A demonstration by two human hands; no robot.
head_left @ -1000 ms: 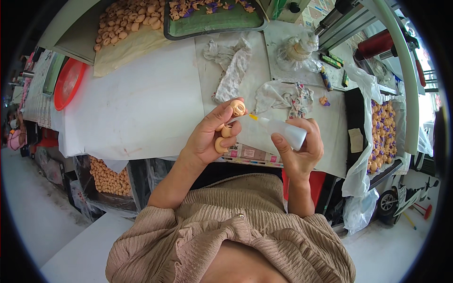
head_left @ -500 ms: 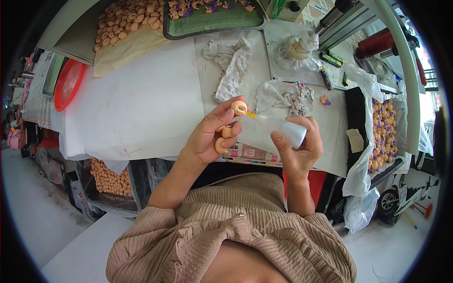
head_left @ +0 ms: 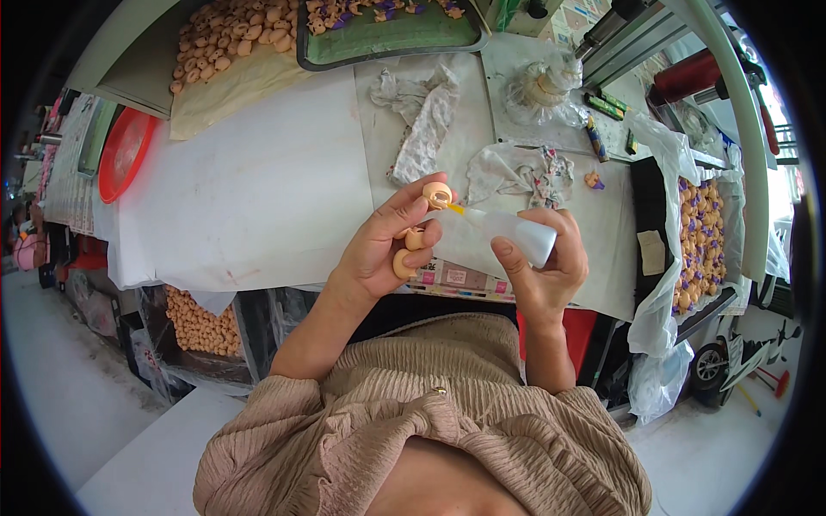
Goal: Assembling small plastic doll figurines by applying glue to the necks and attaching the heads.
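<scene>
Between the thumb and fingertips of my left hand (head_left: 385,230) is a small peach-coloured hollow doll part (head_left: 436,195), its opening facing right. Two more such parts (head_left: 406,263) are tucked among the lower fingers of that hand. My right hand (head_left: 555,262) is closed around a white squeeze bottle (head_left: 520,238) lying nearly sideways. Its thin yellow nozzle (head_left: 457,209) points left, with the tip at the opening of the upper part; whether it touches is too small to tell.
Peach parts (head_left: 237,39) are heaped at the back left, beside a green tray (head_left: 387,53) of purple-and-peach figures. White cloths (head_left: 423,129) lie mid-table. On the right stands a lined box of figures (head_left: 701,245); a bin of peach parts (head_left: 202,322) sits below left. A red basin (head_left: 127,155) leans at left.
The bottle in my right hand has tilted slightly, its nozzle staying close to the upper part. My left hand has hardly moved.
</scene>
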